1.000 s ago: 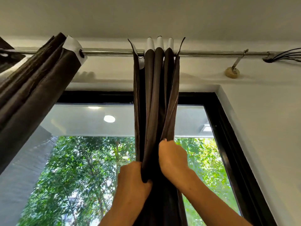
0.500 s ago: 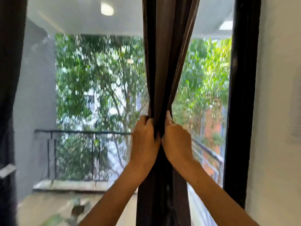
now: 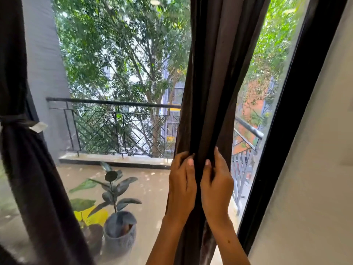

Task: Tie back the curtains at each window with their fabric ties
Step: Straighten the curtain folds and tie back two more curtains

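We gather the dark curtain (image 3: pixel 214 83) near the window's right side, our left hand (image 3: pixel 182 185) and right hand (image 3: pixel 215 185) side by side, fingers (image 3: pixel 191 161) curled, pinching its folds. No tie is around it; loosening either pinch would likely let the pleats spread.

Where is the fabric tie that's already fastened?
Head view, far left: the fabric tie cinches the left curtain, level with the balcony railing.

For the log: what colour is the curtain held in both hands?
Dark brown, plain, no pattern; the curtain shows best in the head view.
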`<state>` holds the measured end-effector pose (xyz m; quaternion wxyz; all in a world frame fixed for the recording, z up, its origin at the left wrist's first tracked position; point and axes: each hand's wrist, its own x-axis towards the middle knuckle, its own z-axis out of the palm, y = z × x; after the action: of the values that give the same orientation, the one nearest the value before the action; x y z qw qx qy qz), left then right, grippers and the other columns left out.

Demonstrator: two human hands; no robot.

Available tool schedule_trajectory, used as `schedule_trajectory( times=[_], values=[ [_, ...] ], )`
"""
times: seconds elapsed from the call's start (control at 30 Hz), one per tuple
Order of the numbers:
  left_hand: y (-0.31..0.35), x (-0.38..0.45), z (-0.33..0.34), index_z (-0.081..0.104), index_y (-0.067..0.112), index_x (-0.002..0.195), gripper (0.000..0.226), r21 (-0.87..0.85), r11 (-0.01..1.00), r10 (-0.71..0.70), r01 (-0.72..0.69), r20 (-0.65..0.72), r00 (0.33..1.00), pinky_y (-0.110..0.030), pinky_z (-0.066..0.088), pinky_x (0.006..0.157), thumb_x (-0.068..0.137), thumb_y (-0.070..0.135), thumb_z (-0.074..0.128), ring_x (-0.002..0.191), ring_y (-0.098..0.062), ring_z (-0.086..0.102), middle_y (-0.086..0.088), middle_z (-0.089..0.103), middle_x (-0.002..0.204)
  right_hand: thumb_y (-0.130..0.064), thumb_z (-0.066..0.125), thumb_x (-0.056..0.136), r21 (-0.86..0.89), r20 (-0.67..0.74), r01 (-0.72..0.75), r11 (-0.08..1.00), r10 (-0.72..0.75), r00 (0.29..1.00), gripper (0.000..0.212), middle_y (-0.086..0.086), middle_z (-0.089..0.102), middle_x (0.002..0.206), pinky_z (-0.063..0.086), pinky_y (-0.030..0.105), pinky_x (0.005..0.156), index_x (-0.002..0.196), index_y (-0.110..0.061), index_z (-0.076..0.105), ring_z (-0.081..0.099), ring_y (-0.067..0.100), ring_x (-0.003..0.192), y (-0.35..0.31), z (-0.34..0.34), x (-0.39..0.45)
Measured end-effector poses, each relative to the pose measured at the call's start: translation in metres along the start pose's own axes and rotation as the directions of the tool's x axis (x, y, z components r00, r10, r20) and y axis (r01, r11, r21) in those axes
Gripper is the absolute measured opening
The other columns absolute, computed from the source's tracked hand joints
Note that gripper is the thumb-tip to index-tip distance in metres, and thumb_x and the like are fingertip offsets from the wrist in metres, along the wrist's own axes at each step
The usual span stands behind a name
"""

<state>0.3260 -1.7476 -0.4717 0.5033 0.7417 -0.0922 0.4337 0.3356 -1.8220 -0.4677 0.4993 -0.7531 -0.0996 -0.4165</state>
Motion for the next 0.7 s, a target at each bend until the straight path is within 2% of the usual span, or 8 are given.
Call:
schedule_trajectory(
  times=[0.13, 0.23, 0.3, 0.4, 0.5, 0.57, 0.63, 0.7],
  values=[
    [-0.010, -0.014, -0.014, 0.066, 0.014, 0.111, 0.027, 0.015, 0.999, -0.045, 0.046, -0.060, 0.997, -0.012, 0.041, 0.089, 0.094, 0.018, 0.045, 0.106, 0.000, 0.055, 0.004, 0.060, 0.111, -0.016, 0.050, 0.095, -0.069, -0.133, 0.036, 0.997, -0.045, 0.990, 0.040, 0.002, 0.042, 0.144, 0.029, 0.017, 0.110, 0.133, -0.004, 0.053, 0.041, 0.017, 0.133, -0.002, 0.003, -0.027],
    [-0.021, -0.017, -0.028, 0.068, 0.012, 0.110, 0.027, 0.039, 0.997, -0.069, 0.073, -0.095, 0.993, -0.027, 0.048, 0.087, 0.089, 0.010, 0.051, 0.101, -0.012, 0.060, 0.002, 0.062, 0.108, -0.011, 0.051, 0.093, -0.131, -0.136, 0.099, 0.986, -0.117, 0.984, 0.046, 0.012, 0.029, 0.152, 0.028, 0.033, 0.114, 0.137, 0.001, 0.046, 0.029, 0.023, 0.141, -0.006, 0.008, -0.049],
    [-0.029, -0.019, -0.036, 0.068, 0.013, 0.111, 0.029, 0.055, 0.996, -0.068, 0.074, -0.102, 0.992, -0.030, 0.051, 0.083, 0.088, -0.001, 0.056, 0.097, -0.009, 0.060, 0.004, 0.062, 0.106, -0.008, 0.054, 0.090, -0.196, -0.093, 0.157, 0.968, -0.178, 0.980, 0.049, 0.016, 0.026, 0.153, 0.026, 0.038, 0.114, 0.137, 0.003, 0.044, 0.026, 0.026, 0.142, -0.010, 0.014, -0.066],
    [-0.037, -0.020, -0.045, 0.068, 0.014, 0.110, 0.039, 0.067, 0.995, -0.062, 0.069, -0.110, 0.992, -0.026, 0.051, 0.078, 0.082, -0.011, 0.060, 0.089, -0.007, 0.062, 0.007, 0.062, 0.101, -0.005, 0.056, 0.088, -0.281, -0.010, 0.193, 0.940, -0.204, 0.979, 0.049, 0.016, 0.030, 0.151, 0.028, 0.040, 0.112, 0.135, 0.003, 0.047, 0.031, 0.026, 0.139, -0.017, 0.026, -0.084],
    [-0.045, -0.022, -0.053, 0.071, 0.015, 0.104, 0.039, 0.053, 0.995, -0.071, 0.079, -0.144, 0.987, -0.017, 0.049, 0.074, 0.078, -0.013, 0.062, 0.082, -0.008, 0.063, 0.007, 0.066, 0.096, -0.003, 0.051, 0.090, -0.298, 0.058, 0.217, 0.930, -0.210, 0.976, 0.036, 0.012, 0.043, 0.145, 0.037, 0.042, 0.101, 0.125, -0.003, 0.060, 0.046, 0.026, 0.128, -0.022, 0.033, -0.092],
    [-0.049, -0.022, -0.059, 0.072, 0.016, 0.100, 0.037, 0.030, 0.995, -0.093, 0.100, -0.168, 0.981, -0.021, 0.051, 0.074, 0.078, -0.012, 0.063, 0.080, -0.009, 0.065, 0.007, 0.067, 0.092, -0.010, 0.046, 0.091, -0.289, 0.114, 0.231, 0.929, -0.206, 0.972, 0.033, 0.007, 0.055, 0.136, 0.043, 0.037, 0.092, 0.115, -0.008, 0.068, 0.056, 0.024, 0.115, -0.028, 0.036, -0.095],
    [-0.054, -0.021, -0.065, 0.071, 0.022, 0.095, 0.037, 0.017, 0.993, -0.111, 0.117, -0.185, 0.976, -0.025, 0.051, 0.074, 0.078, -0.011, 0.063, 0.079, -0.009, 0.065, 0.008, 0.067, 0.089, -0.008, 0.052, 0.089, -0.255, 0.162, 0.218, 0.942, -0.180, 0.970, 0.028, 0.003, 0.060, 0.129, 0.050, 0.036, 0.086, 0.111, -0.009, 0.070, 0.062, 0.022, 0.106, -0.032, 0.040, -0.099],
    [-0.055, -0.021, -0.069, 0.069, 0.029, 0.089, 0.041, 0.010, 0.992, -0.124, 0.128, -0.192, 0.974, -0.024, 0.051, 0.074, 0.078, -0.010, 0.063, 0.078, -0.005, 0.064, 0.009, 0.068, 0.086, 0.001, 0.062, 0.085, -0.194, 0.175, 0.150, 0.969, -0.116, 0.978, 0.033, 0.001, 0.058, 0.131, 0.053, 0.036, 0.089, 0.116, -0.007, 0.067, 0.059, 0.018, 0.111, -0.031, 0.044, -0.102]
  ],
)
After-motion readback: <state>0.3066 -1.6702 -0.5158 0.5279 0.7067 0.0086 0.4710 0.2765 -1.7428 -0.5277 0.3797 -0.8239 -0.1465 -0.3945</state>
